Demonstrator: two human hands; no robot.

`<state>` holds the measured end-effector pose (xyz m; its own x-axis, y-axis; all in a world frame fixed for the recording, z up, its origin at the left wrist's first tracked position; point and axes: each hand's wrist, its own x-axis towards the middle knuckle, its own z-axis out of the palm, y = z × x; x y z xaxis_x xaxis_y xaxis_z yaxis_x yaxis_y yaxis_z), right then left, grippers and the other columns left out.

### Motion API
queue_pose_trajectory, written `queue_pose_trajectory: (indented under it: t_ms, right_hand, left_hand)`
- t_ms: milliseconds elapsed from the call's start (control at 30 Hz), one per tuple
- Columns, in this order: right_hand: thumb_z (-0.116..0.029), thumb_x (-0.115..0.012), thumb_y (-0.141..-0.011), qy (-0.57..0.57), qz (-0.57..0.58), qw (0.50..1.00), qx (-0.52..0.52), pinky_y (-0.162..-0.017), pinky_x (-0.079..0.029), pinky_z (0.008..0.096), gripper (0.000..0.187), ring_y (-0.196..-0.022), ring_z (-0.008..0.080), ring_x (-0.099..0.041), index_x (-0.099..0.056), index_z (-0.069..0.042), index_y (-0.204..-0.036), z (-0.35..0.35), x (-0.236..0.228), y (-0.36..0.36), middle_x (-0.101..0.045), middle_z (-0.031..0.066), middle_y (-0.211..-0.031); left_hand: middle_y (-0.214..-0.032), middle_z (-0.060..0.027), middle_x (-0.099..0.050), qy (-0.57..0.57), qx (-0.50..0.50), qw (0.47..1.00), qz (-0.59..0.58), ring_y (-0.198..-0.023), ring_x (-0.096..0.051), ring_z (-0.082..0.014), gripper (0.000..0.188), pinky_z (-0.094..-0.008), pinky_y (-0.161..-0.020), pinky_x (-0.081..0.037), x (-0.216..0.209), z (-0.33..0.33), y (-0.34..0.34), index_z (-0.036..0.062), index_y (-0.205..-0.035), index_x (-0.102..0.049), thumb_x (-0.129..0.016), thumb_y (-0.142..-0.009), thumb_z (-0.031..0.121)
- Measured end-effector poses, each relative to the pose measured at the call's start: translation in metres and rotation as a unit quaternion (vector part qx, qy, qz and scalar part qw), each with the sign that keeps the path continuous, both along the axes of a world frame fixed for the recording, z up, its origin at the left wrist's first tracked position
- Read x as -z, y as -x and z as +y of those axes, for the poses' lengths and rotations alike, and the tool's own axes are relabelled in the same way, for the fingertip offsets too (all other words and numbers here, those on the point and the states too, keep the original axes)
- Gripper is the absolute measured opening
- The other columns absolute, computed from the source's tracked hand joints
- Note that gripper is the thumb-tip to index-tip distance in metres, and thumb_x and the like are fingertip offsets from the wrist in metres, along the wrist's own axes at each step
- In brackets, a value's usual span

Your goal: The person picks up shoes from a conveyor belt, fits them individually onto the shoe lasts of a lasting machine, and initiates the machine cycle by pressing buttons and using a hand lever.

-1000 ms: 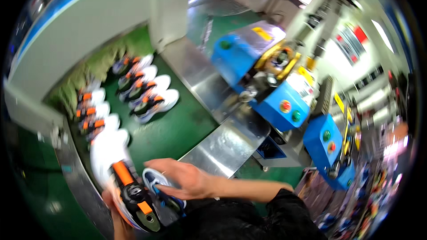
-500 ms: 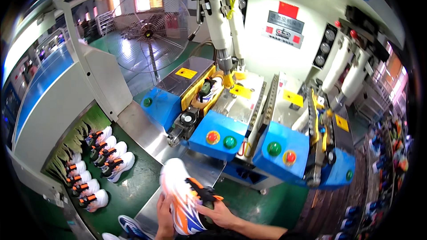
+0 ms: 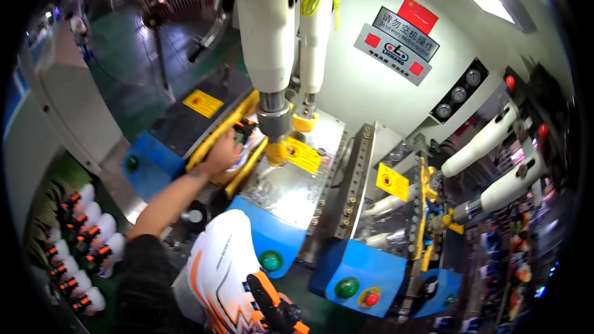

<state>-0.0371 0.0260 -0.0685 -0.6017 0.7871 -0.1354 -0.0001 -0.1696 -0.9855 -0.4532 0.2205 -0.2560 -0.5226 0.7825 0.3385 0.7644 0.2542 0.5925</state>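
My left hand (image 3: 225, 149) reaches into the left station of a shoe press, its fingers closed on a sneaker (image 3: 249, 142) seated between yellow side pads (image 3: 223, 131). That sneaker has dark and orange lacing; hand and press partly cover it. Close to me a white sneaker (image 3: 224, 253) with orange and dark trim is held up, toe pointing away. Only a sliver of my right hand (image 3: 285, 297) shows at its right edge; most of the hand is hidden behind the shoe. A white press cylinder (image 3: 266, 31) with a yellow tip stands just right of my left hand.
Blue control boxes carry a green button (image 3: 270, 260) on the left and green and red buttons (image 3: 371, 298) on the right. Right-hand press cylinders (image 3: 495, 192) lean inward. Several white sneakers (image 3: 93, 222) stand at lower left. A wire fan (image 3: 154, 15) stands behind; shoe racks (image 3: 501, 253) line the right.
My left hand has let go of the white sneaker and moved forward onto the shoe in the left press station. The view has moved closer to the machine; the white sneaker stays near me.
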Motion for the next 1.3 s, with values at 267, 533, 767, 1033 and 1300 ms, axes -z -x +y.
queue_pose_trajectory:
  t_ms: [267, 533, 767, 1033, 1300]
  right_hand:
    - [-0.016, -0.071, -0.083, 0.036, -0.135, 0.989, 0.048, -0.072, -0.047, 0.0278, 0.025, -0.078, 0.0098, -0.057, -0.063, -0.003, -0.103, 0.023, 0.028, 0.032, -0.061, -0.0009, -0.086]
    - [-0.023, -0.062, -0.094, 0.301, -0.097, 0.948, -0.029, -0.069, -0.060, 0.0383, 0.026, -0.079, 0.0203, -0.070, -0.059, -0.008, -0.114, 0.170, 0.006, 0.256, -0.068, 0.0063, -0.099]
    - [-0.020, -0.071, -0.081, -0.117, -0.245, 0.952, 0.142, -0.070, -0.052, 0.0340, 0.027, -0.077, 0.0196, -0.066, -0.066, -0.001, -0.100, 0.292, 0.130, 0.369, -0.068, 0.0091, -0.088]
    - [-0.019, -0.066, -0.079, -0.434, -0.348, 0.812, 0.179, -0.089, -0.048, 0.0481, 0.049, -0.103, 0.0440, -0.058, -0.046, 0.014, -0.109, 0.260, 0.199, 0.386, -0.053, 0.0319, -0.110]
    - [-0.053, -0.064, -0.082, -0.254, -0.409, 0.876, 0.033, -0.084, -0.052, 0.0419, 0.072, -0.096, 0.0335, -0.065, -0.055, 0.011, -0.116, 0.276, 0.132, 0.371, -0.066, 0.0228, -0.103]
  left_hand:
    - [-0.100, -0.0107, -0.065, 0.007, 0.092, 0.883, -0.460, -0.090, -0.065, -0.0161, 0.032, -0.0293, -0.077, -0.051, -0.105, -0.027, 0.064, -0.0041, -0.113, -0.058, -0.060, -0.086, 0.013]
    - [-0.143, -0.0209, -0.044, -0.414, -0.128, 0.675, -0.597, -0.124, -0.052, -0.0382, 0.074, -0.0485, -0.101, -0.049, -0.037, -0.332, 0.024, 0.0031, -0.147, -0.032, -0.065, -0.085, 0.025]
    - [-0.131, -0.0244, -0.054, -0.347, -0.403, 0.676, -0.510, -0.116, -0.056, -0.0314, 0.056, -0.0434, -0.098, -0.046, 0.008, -0.502, -0.060, -0.0089, -0.135, -0.048, -0.063, -0.084, 0.010]
    - [-0.123, -0.0262, -0.059, -0.222, -0.356, 0.758, -0.500, -0.106, -0.060, -0.0287, 0.055, -0.0364, -0.090, -0.049, 0.033, -0.521, -0.158, -0.0163, -0.133, -0.046, -0.053, -0.081, -0.001]
    - [-0.137, -0.0174, -0.052, -0.271, -0.286, 0.702, -0.593, -0.126, -0.048, -0.0316, 0.055, -0.0396, -0.106, -0.037, -0.035, -0.444, -0.145, -0.0089, -0.138, -0.044, -0.054, -0.089, 0.013]
